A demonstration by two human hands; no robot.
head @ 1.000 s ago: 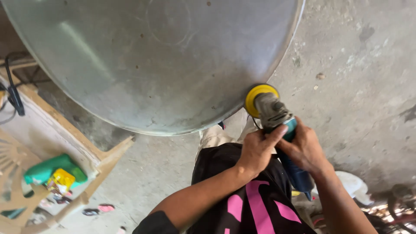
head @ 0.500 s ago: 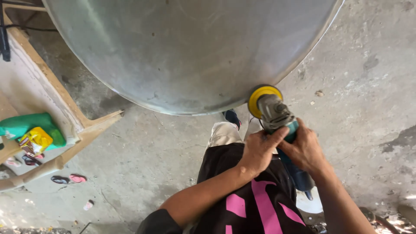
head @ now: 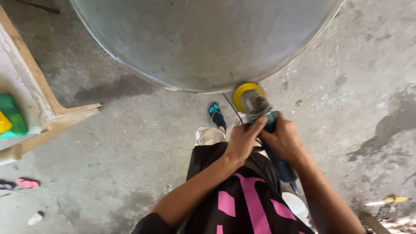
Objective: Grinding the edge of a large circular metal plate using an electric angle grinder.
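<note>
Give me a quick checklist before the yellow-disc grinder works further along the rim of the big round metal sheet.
1. Both hands on the teal-bodied angle grinder: ok, left hand and right hand grip it.
2. Yellow disc at the rim of the round grey metal sheet: ok.
3. Thin black cord away from disc: not ok, it runs close by.
4. Sandalled foot protected: not ok, open sandal.
5. Disc spinning: cannot tell.

My only view is head-worn, looking steeply down, close over my hands (head: 264,138) toward the concrete floor (head: 130,143).
</note>
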